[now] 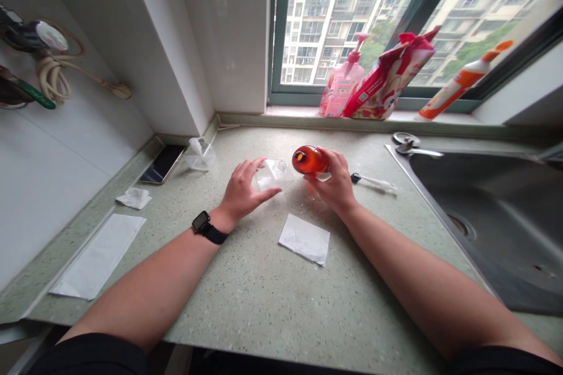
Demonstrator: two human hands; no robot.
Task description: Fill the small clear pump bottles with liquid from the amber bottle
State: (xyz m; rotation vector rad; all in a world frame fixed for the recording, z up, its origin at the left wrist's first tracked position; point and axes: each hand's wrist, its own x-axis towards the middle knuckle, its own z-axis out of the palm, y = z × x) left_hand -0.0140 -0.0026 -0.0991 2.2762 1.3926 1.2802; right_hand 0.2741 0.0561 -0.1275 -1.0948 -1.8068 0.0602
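Two items in play on the speckled green countertop, and here's the layout! The right hand is curled firmly round an amber bottle, which lies on its side, long axis running across the person, one end aimed at the left hand. That left hand, with a black watch on its wrist, is open, fingers spread on a clear plastic piece. The piece sits between the hands, just beside the bottle's end, so the right hand is nearer the bottle.
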